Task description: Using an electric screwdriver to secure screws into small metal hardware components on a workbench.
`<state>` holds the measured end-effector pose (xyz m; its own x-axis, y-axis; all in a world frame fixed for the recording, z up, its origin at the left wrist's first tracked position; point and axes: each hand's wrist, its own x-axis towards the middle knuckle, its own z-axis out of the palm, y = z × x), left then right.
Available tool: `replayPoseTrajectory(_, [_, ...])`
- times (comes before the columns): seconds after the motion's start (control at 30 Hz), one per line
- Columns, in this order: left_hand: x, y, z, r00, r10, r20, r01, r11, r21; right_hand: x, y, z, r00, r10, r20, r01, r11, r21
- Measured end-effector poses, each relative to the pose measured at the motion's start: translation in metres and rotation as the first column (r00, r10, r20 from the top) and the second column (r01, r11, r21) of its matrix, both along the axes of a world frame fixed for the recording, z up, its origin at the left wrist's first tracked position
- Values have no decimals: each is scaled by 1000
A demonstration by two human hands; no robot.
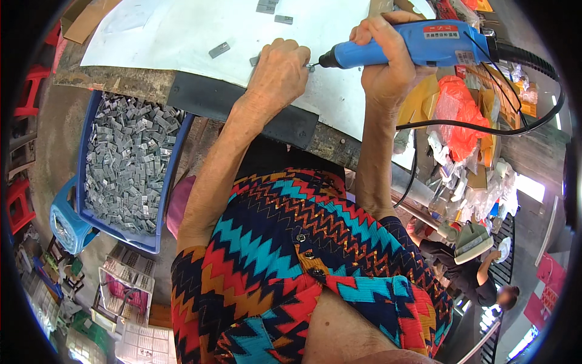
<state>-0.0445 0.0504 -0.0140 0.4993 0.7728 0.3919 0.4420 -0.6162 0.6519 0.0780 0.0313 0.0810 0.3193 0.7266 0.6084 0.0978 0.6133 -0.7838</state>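
Observation:
My right hand (pixel 393 60) is wrapped around a blue electric screwdriver (pixel 433 47), held nearly level with its black nose to the left. The screwdriver's thin bit reaches a small dark grey piece (pixel 311 68) beside the fingertips of my left hand (pixel 277 73). That left hand rests closed at the near edge of the white work surface (pixel 182 36), fingers curled down; they appear to pinch the small piece, mostly hidden. Grey rectangular blocks lie around it: one (pixel 219 50) to the left, one (pixel 284 19) farther off, and one (pixel 254 59) partly behind my left hand.
A blue bin (pixel 159 212) full of grey blocks stands left below the table, by a blue stool (pixel 68 218). The screwdriver's black cable (pixel 485 130) loops at right, near a red plastic bag (pixel 454 109) and cartons. Another person (pixel 464 276) is at lower right.

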Motion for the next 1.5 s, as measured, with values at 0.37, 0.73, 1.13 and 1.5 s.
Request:
replayPoseTrajectory(0.37, [1,-1,0,1000,7,-10,-7,1000,-1,-5,3,-2,1000,-6,-23,5,1000,-8])
replayPoseTrajectory(0.73, [0,1,2,999,-15,-28,13,996,-91,-17,-5,3,1000,-14,-26,11,995,-102])
replayPoseTrajectory(1.13, [2,2,3,998,-30,53,35,995,-96,-18,-1,0,1000,-18,9,19,989,-148])
replayPoseTrajectory(1.5, [4,-1,-1,995,4,103,-14,995,96,0,2,-9,976,219,-21,-219,975,-37])
